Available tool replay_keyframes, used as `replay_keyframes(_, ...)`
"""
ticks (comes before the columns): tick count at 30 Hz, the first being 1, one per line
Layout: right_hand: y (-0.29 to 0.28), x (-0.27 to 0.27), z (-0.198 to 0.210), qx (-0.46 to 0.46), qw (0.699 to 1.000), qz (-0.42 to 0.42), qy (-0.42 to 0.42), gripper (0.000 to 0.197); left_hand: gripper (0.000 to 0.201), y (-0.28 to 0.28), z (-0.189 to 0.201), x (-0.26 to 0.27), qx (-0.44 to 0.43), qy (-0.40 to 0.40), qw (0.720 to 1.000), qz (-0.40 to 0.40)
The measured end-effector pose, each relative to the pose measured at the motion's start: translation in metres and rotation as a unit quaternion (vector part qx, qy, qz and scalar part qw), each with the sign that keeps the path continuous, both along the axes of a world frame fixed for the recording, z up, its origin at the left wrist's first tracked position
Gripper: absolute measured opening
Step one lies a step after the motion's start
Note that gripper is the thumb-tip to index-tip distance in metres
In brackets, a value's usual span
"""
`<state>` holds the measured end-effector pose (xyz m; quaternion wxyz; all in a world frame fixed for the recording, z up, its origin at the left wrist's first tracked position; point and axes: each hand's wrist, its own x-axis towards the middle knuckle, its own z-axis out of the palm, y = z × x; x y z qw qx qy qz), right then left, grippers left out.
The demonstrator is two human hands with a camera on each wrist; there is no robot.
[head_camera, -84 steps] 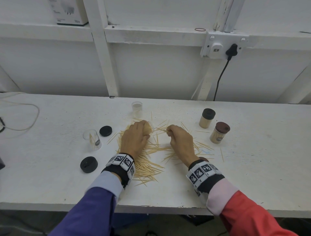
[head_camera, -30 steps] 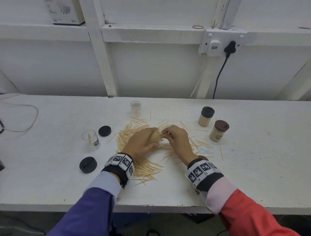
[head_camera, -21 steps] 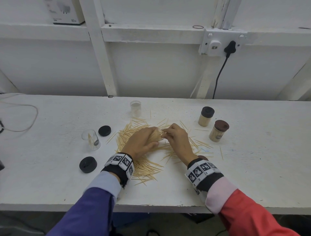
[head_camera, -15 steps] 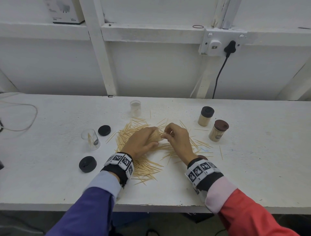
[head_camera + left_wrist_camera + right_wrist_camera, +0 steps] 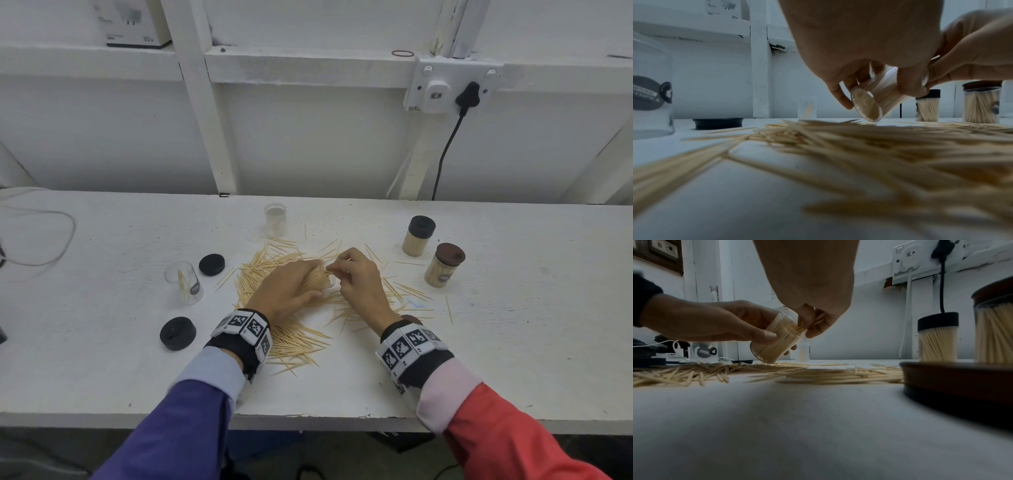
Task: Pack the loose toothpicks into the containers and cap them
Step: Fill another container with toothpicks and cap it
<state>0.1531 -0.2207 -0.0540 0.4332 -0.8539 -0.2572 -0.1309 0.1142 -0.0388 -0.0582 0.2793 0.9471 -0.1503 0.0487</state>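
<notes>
1. Since the oldest head frame my two hands have closed together: they were apart over the pile, and now they meet at the mouth of one container.
2. Left hand point(image 5: 287, 287) curls round a clear container point(image 5: 875, 99), thumb on the near side, fingers behind; it is tilted, base low and just above the table point(image 5: 513, 342), mouth up toward the right hand.
3. Right hand point(image 5: 359, 279) pinches a few toothpicks point(image 5: 813, 322) at that mouth, fingertips bent down, wrist low by the table.
4. Loose toothpicks point(image 5: 294, 339) lie fanned across the table under and around both hands.
5. Head view gives me the layout: two filled, capped containers, black-capped container point(image 5: 418, 236) and brown-capped container point(image 5: 444, 269), stand upright to the right; two open clear containers and two black caps point(image 5: 177, 333) sit to the left and behind.
6. Left wrist view shows what the head view hides: the gripped container's round base, packed full.
7. Right wrist view alone shows a brown cap point(image 5: 957, 378) lying flat beside that wrist.
</notes>
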Motion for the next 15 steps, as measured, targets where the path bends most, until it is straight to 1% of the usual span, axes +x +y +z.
replay_keyframes(3,-0.0008,-0.001,0.0021,0.021,1.0,0.01,0.0,0.013,0.071,-0.0006,-0.0001,0.0,-0.009,-0.001,1.0,-0.023)
replay_keyframes(7,-0.0035,-0.0029,0.0044,0.035,0.999,0.0,-0.001,0.013,0.065,-0.0023,0.0033,-0.0031,-0.019,0.002,0.999,-0.036)
replay_keyframes(11,-0.0029,-0.0026,0.0056,0.053,0.998,0.009,-0.02,0.024,0.072,-0.003,0.0054,-0.0054,-0.026,0.014,0.998,-0.049)
replay_keyframes(15,-0.001,-0.0043,0.0033,0.043,0.995,0.084,0.028,0.039,0.072,-0.0051,0.0055,-0.0056,-0.052,0.014,0.998,-0.028)
